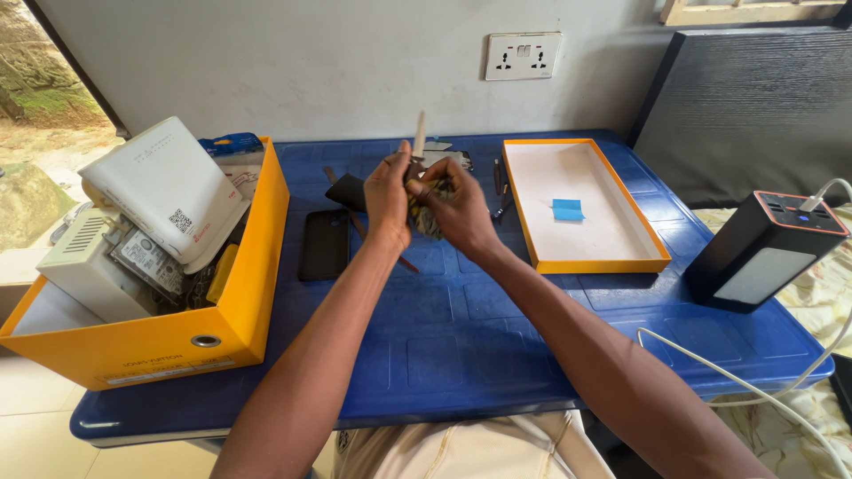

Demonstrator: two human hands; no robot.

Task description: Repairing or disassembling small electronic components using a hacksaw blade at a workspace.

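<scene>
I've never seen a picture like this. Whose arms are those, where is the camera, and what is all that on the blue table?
No machine here: the arms belong to a person, and the one camera sits on their head, looking down. The left hand and right hand meet over the blue table, together gripping a small greenish part; a pale stick-like tool rises from between them. To the left stands an orange box full of white devices, with a dark phone beside it. To the right lies a shallow orange tray holding a blue scrap, then a black power bank with a white cable.
</scene>
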